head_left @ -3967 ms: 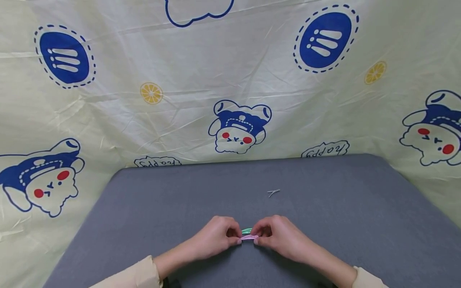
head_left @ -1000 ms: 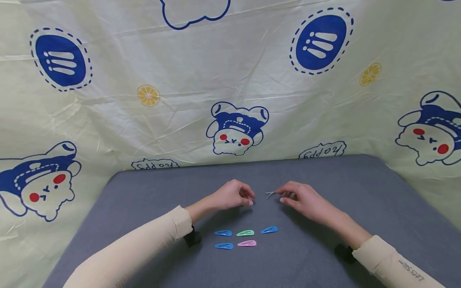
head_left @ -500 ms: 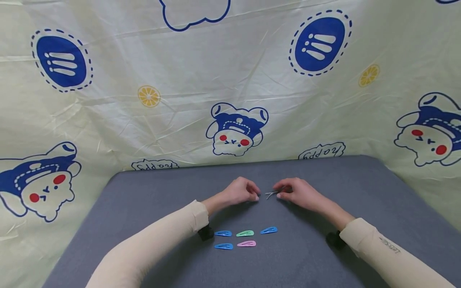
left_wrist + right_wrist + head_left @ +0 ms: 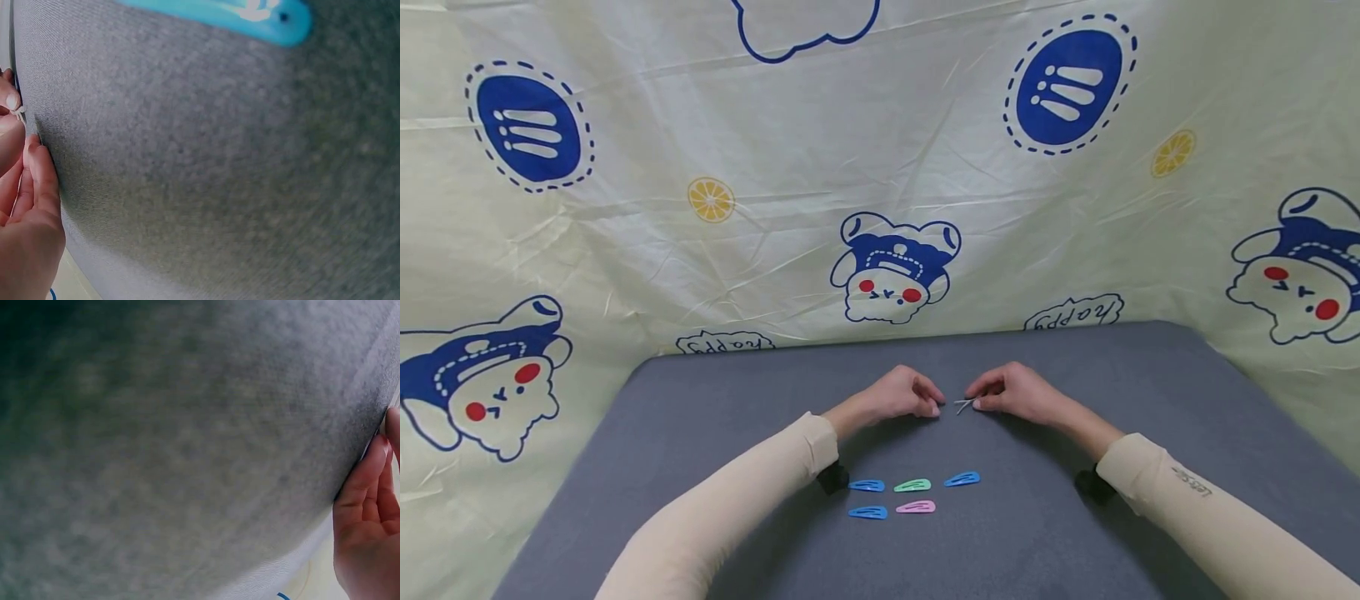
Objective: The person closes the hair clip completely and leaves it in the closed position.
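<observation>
A small silver forked piece (image 4: 962,405), like a pair of thin pins spread in a V, lies on the grey table. My right hand (image 4: 1018,393) pinches its right end between thumb and finger. My left hand (image 4: 902,393) is just left of it, fingers loosely bent, with a small gap and nothing held. In the left wrist view the pale piece (image 4: 20,113) shows by the right hand's fingertips. Nearer me lie snap hair clips in two rows: blue (image 4: 867,486), green (image 4: 913,485) and blue (image 4: 962,478) behind, blue (image 4: 868,512) and pink (image 4: 916,507) in front.
The grey cloth-covered table (image 4: 745,408) has its far edge against a pale printed curtain (image 4: 790,250). My left forearm (image 4: 730,508) passes close to the left-hand blue clips.
Four seconds ago both hands were at the green and pink clips, which now lie released in the rows. The hands have moved back to the silver piece; the left has drifted right towards it.
</observation>
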